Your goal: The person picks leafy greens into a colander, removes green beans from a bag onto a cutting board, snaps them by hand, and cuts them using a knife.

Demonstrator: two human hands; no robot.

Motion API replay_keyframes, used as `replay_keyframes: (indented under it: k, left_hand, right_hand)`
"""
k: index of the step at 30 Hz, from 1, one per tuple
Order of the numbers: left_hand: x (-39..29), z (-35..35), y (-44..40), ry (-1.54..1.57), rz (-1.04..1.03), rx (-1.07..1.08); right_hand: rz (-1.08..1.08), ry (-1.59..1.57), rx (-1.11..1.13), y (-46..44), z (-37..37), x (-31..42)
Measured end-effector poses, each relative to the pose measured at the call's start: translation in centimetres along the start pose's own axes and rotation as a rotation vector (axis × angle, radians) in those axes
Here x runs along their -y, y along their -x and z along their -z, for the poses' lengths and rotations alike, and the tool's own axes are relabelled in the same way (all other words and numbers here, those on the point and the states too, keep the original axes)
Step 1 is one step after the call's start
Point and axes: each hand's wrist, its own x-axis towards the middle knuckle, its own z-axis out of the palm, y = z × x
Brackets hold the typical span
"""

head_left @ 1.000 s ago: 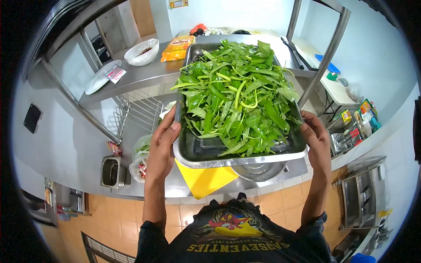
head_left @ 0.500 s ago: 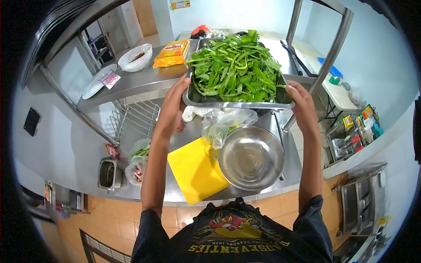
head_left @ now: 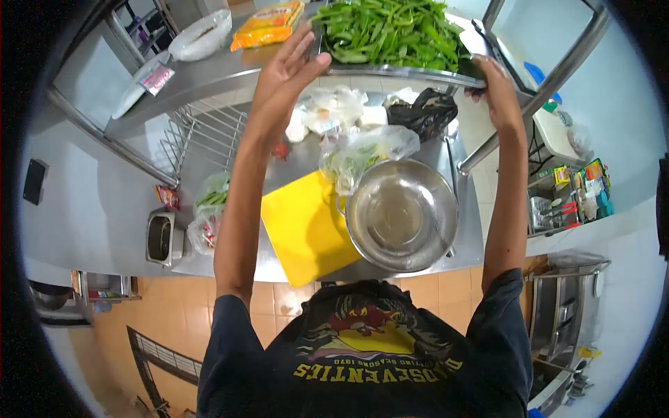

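Heaped leafy greens (head_left: pixel 390 31) fill a metal tray (head_left: pixel 397 68), which sits on the raised steel shelf at the top of the view. Beside the tray's left end is my left hand (head_left: pixel 287 78), open, its fingers apart and nothing in it. My right hand (head_left: pixel 496 87) is at the tray's front right corner, with fingers apart and loosely bent; contact with the tray there is unclear. Below, on the steel counter, a metal colander (head_left: pixel 402 216) overlaps the edge of a yellow cutting board (head_left: pixel 306 230).
On the shelf (head_left: pixel 202 87) stand a white bowl (head_left: pixel 202 36) and an orange packet (head_left: pixel 268 24). Plastic bags (head_left: pixel 369 150), a black bag (head_left: pixel 425 115) and a wire rack (head_left: pixel 198 136) lie on the counter. A shelf post (head_left: pixel 536 101) rises at the right.
The tray of greens has moved forward onto the shelf. My left hand has let go of it and spread its fingers; my right hand has loosened at the corner. The view has tilted.
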Motion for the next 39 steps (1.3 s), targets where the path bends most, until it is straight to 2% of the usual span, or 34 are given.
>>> replay_keyframes:
  k: [2, 3, 4, 5, 6, 8, 11, 12, 13, 15, 16, 18, 20, 23, 26, 29, 32, 33, 36, 37, 39]
  left_hand:
    - [1.1, 0.5, -0.8, -0.119, -0.074, 0.023]
    - [0.8, 0.2, -1.1, -0.252, -0.089, -0.032]
    - [0.2, 0.0, -1.1, -0.22, -0.076, -0.023]
    - [-0.3, -0.1, -0.9, -0.187, -0.056, -0.017]
    - [0.0, 0.2, -0.3, -0.153, -0.036, -0.012]
    - [0.9, 1.2, 1.2, -0.145, -0.033, -0.057]
    - [2.3, 4.0, 6.3, -0.269, -0.026, -0.121]
    - [3.6, 4.9, 8.3, -0.256, 0.042, -0.149]
    - [5.0, 5.6, 10.4, -0.241, 0.109, -0.175]
    - [8.7, 7.0, 14.4, -0.332, 0.19, -0.167]
    - [10.8, 7.6, 16.2, -0.436, 0.198, -0.131]
    - [13.4, 7.8, 20.3, -0.39, 0.365, -0.17]
    - [14.6, 7.6, 23.1, -0.393, 0.43, -0.155]
    - [15.7, 7.0, 26.1, -0.392, 0.506, -0.089]
    - [15.8, 6.0, 27.5, -0.362, 0.574, 0.006]
    - [15.7, 5.4, 29.1, -0.208, 0.621, 0.063]
    - [12.0, 3.4, 29.1, -0.107, 0.844, 0.112]
    - [10.6, 2.9, 29.2, -0.093, 0.85, 0.152]
    - [7.8, 2.3, 29.9, 0.0, 0.906, 0.102]
    - [7.8, 2.8, 30.4, -0.035, 0.932, 0.062]
    - [7.4, 3.6, 30.8, -0.178, 0.829, -0.002]
  right_hand:
    - [0.045, 0.053, 0.014, -1.5, 0.5, -0.8]
    - [0.04, 0.073, 0.011, -1.8, 0.7, -0.9]
    - [0.037, 0.091, 0.007, -1.9, 0.6, -0.6]
    - [-0.007, 0.125, -0.102, -1.4, 0.1, -0.1]
    - [0.051, 0.221, -0.068, -1.3, 1.3, -0.2]
    - [0.166, 0.214, -0.253, 4.1, 0.2, 1.6]
    - [0.058, 0.434, -0.141, 10.2, 3.6, -3.9]
    - [0.03, 0.512, -0.09, 12.6, 4.7, -6.9]
    - [-0.029, 0.625, -0.024, 15.2, 5.4, -9.2]
    - [-0.158, 0.985, -0.063, 19.9, 4.5, -11.9]
    - [0.014, 0.995, -0.06, 21.9, 5.1, -14.9]
    - [-0.267, 1.069, -0.024, 25.1, 4.3, -16.7]
    - [-0.245, 1.072, -0.089, 28.0, 4.3, -19.8]
    - [-0.756, 0.579, -0.104, 28.0, 1.3, -15.4]
    - [-0.672, 0.079, -0.159, 30.5, 3.8, -21.4]
    - [-0.601, 0.125, -0.149, 32.1, 4.1, -22.1]
    - [-0.614, 0.137, -0.164, 32.7, 2.9, -17.2]
    - [-0.707, 0.166, -0.092, 32.8, 2.9, -15.5]
    - [-0.639, 0.199, -0.028, 33.9, 1.8, -15.9]
    - [-0.686, 0.145, -0.047, 33.7, 0.3, -15.0]
    - [-0.572, 0.14, 0.011, 34.0, -1.4, -16.4]
